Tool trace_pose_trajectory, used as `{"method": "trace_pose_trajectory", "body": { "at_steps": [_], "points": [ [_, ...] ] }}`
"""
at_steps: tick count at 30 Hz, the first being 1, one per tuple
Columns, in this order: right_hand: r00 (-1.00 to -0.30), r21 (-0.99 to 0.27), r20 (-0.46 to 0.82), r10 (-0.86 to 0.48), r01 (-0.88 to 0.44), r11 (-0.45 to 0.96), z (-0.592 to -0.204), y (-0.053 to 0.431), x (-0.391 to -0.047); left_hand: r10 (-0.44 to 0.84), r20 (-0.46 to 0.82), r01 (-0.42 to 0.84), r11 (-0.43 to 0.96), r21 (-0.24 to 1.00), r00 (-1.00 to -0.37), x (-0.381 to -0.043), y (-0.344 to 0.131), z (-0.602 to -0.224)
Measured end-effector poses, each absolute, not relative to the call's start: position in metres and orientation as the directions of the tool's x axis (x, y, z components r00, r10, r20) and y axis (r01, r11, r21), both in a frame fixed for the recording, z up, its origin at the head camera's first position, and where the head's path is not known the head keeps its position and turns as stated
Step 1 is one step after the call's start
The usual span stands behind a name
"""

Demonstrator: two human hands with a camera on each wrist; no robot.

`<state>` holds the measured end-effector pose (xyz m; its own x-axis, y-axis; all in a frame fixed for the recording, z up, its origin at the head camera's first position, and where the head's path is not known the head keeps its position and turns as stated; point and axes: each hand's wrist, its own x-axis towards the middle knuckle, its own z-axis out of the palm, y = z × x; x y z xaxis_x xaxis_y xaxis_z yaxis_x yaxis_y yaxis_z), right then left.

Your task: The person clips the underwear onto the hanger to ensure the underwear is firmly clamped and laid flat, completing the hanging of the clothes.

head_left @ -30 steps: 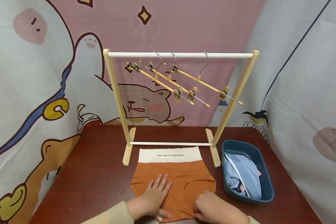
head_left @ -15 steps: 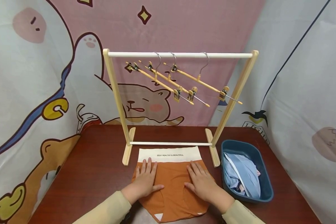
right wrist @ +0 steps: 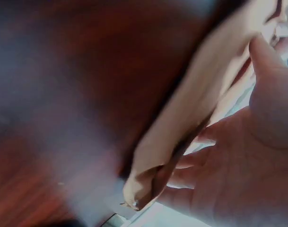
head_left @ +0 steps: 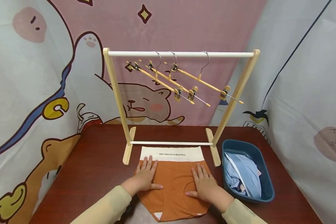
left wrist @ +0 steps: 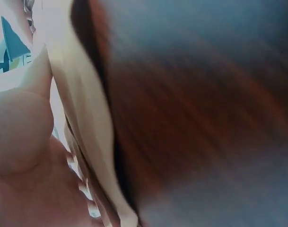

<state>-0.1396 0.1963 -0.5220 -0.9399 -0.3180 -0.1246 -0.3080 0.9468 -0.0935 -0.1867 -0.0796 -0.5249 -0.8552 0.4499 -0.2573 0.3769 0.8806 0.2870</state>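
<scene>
A pair of orange underpants (head_left: 173,186) lies spread on the table, its white printed waistband (head_left: 172,154) toward the rack. My left hand (head_left: 143,176) rests on its left side with fingers straight and thumb out toward the middle. On the right side lies my right hand (head_left: 204,184), also flat with spread fingers. The left wrist view shows the left palm (left wrist: 25,142) beside the fabric edge (left wrist: 89,109). In the right wrist view, the right palm (right wrist: 229,161) is over the fabric edge (right wrist: 181,113). Neither hand grips anything.
Behind the underpants stands a wooden rack (head_left: 182,54) with three clip hangers (head_left: 201,81) on its top rail. To the right, a blue bin (head_left: 266,186) holds light-blue clothing (head_left: 245,174). A printed curtain (head_left: 201,28) hangs behind the brown table (head_left: 81,174).
Both hands moved forward from the lower part of the underpants to its sides below the waistband. The right hand's fingers, curled earlier, are straight now. The underpants have shifted slightly right.
</scene>
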Motion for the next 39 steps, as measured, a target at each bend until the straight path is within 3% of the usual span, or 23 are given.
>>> {"method": "trace_pose_trajectory", "body": {
  "at_steps": [6, 18, 23, 26, 29, 33, 36, 39],
  "points": [
    [-0.951, -0.110, -0.009, -0.308, -0.305, 0.946, -0.528, 0.199, -0.152, 0.408, -0.233, 0.342, 0.897, 0.279, -0.883, -0.189, -0.084, -0.532],
    [-0.969, -0.166, -0.127, -0.213, -0.191, 0.967, -0.525, 0.205, -0.150, 0.432, -0.185, 0.405, 0.899, 0.166, -0.883, -0.189, -0.090, -0.534],
    [-0.964, -0.177, -0.099, -0.247, -0.227, 0.958, -0.516, 0.204, -0.152, 0.443, -0.168, 0.406, 0.889, 0.213, -0.881, -0.189, -0.093, -0.525],
    [-0.958, -0.168, -0.005, -0.288, -0.283, 0.944, -0.502, 0.202, -0.157, 0.422, -0.014, 0.398, 0.864, 0.307, -0.906, -0.196, -0.095, -0.507],
    [-0.930, -0.143, 0.156, -0.332, -0.354, 0.924, -0.479, 0.197, -0.165, 0.302, 0.260, 0.392, 0.801, 0.453, -0.917, -0.210, -0.100, -0.485],
    [-0.849, -0.130, 0.365, -0.382, -0.453, 0.882, -0.430, 0.187, -0.176, 0.019, 0.557, 0.422, 0.674, 0.606, -0.830, -0.231, -0.115, -0.458],
    [-0.753, -0.088, 0.502, -0.426, -0.534, 0.841, -0.387, 0.175, -0.182, -0.173, 0.630, 0.438, 0.580, 0.686, -0.757, -0.245, -0.127, -0.442],
    [-0.623, -0.007, 0.621, -0.476, -0.611, 0.792, -0.346, 0.160, -0.185, -0.299, 0.611, 0.427, 0.497, 0.755, -0.732, -0.257, -0.138, -0.429]
  ]
}}
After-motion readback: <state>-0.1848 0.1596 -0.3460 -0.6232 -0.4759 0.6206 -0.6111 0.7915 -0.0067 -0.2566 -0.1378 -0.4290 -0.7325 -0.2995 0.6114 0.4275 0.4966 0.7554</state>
